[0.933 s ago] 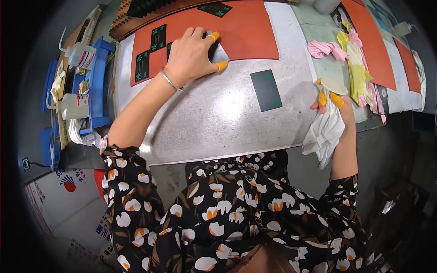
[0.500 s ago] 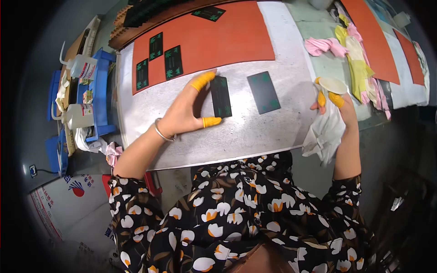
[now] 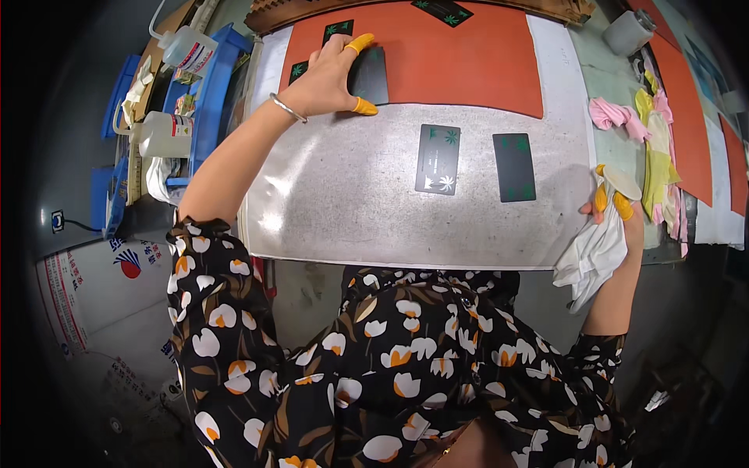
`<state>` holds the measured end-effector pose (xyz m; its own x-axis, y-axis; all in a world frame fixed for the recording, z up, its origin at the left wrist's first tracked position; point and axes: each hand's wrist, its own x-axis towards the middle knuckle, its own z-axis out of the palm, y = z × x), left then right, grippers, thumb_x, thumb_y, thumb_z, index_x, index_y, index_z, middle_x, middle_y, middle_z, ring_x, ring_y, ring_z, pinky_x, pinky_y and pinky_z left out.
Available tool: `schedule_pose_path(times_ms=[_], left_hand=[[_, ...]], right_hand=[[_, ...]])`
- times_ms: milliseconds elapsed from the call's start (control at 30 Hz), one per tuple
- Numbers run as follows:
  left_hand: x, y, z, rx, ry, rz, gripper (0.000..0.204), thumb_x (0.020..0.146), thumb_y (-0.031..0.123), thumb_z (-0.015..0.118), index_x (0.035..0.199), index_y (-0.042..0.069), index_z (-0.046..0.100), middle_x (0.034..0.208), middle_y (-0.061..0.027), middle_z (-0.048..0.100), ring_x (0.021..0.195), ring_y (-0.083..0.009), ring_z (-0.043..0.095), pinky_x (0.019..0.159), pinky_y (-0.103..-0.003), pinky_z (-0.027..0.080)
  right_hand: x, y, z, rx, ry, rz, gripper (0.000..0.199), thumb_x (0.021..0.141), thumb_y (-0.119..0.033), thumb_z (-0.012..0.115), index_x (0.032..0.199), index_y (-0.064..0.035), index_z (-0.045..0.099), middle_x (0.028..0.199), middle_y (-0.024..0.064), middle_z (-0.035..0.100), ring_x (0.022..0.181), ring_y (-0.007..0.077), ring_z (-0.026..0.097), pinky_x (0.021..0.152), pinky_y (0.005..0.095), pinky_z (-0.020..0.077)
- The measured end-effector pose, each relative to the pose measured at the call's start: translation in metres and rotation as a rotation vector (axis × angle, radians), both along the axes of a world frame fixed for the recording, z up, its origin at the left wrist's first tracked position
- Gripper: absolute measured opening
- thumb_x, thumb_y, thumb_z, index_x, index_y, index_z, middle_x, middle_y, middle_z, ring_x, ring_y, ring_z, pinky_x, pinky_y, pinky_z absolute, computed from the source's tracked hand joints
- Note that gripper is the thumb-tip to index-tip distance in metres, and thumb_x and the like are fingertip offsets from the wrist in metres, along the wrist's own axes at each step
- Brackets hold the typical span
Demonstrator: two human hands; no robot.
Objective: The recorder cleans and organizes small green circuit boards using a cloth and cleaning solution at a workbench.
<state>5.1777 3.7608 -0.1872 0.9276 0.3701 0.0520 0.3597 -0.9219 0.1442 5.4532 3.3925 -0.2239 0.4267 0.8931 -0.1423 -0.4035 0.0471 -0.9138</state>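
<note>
My left hand (image 3: 331,78) reaches over the orange mat, with yellow finger cots on the thumb and a finger. Those two tips press at opposite ends of a dark card (image 3: 373,78) by the mat's near edge. Two more dark cards lie apart on the grey metal plate: one with palm prints and pale lettering (image 3: 438,159), the other with green prints (image 3: 515,167). My right hand (image 3: 616,204), also in yellow finger cots, is closed on a crumpled white cloth (image 3: 591,257) right of the plate. A pale rounded piece tops this grip; whether it is cloth, I cannot tell.
On the orange mat (image 3: 468,62) lie further dark cards, partly behind my left hand, and one card (image 3: 442,12) at the far edge. A blue rack (image 3: 211,86) with squeeze bottles (image 3: 168,134) stands left. Pink cloth (image 3: 619,115) and yellow cloth (image 3: 647,117) lie right.
My left hand has left a card on the metal plate and moved up and left to one on the mat. The whole view has shifted; my right hand still holds the cloth.
</note>
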Motion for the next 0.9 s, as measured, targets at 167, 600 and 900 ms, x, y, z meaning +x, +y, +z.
schedule_pose_path(times_ms=[167, 600, 900], left_hand=[[-0.018, -0.041, 0.005, -0.103, -0.249, -0.095, 0.070, 0.064, 0.035, 0.068, 0.123, 0.007, 0.041, 0.111, -0.0139, 0.045, 0.100, -0.0274, 0.044, 0.088, -0.036, 0.030], [-0.010, -0.040, -0.006, -0.054, -0.081, -0.143, 0.082, 0.055, 0.033, 0.075, 0.124, 0.006, 0.040, 0.126, -0.0112, 0.036, 0.116, -0.0292, 0.031, 0.098, -0.038, 0.023], [-0.002, -0.059, 0.020, 0.196, 0.113, -0.235, 0.057, 0.060, 0.038, 0.070, 0.107, 0.007, 0.056, 0.110, -0.0105, 0.044, 0.087, -0.0245, 0.051, 0.071, -0.034, 0.046]], right_hand=[[-0.003, -0.001, 0.005, 0.006, -0.021, -0.023, 0.044, 0.084, -0.021, 0.049, 0.114, 0.0104, 0.041, 0.067, 0.0105, 0.050, 0.057, 0.0158, 0.051, 0.070, 0.0359, 0.0477], [-0.001, 0.000, -0.001, 0.022, -0.021, -0.020, 0.047, 0.083, -0.025, 0.051, 0.116, 0.0076, 0.040, 0.069, 0.0086, 0.049, 0.057, 0.0141, 0.048, 0.070, 0.0352, 0.0468], [-0.001, -0.001, 0.000, 0.010, -0.019, -0.017, 0.043, 0.085, -0.020, 0.048, 0.115, 0.0094, 0.040, 0.069, 0.0106, 0.050, 0.057, 0.0156, 0.050, 0.071, 0.0369, 0.0469]])
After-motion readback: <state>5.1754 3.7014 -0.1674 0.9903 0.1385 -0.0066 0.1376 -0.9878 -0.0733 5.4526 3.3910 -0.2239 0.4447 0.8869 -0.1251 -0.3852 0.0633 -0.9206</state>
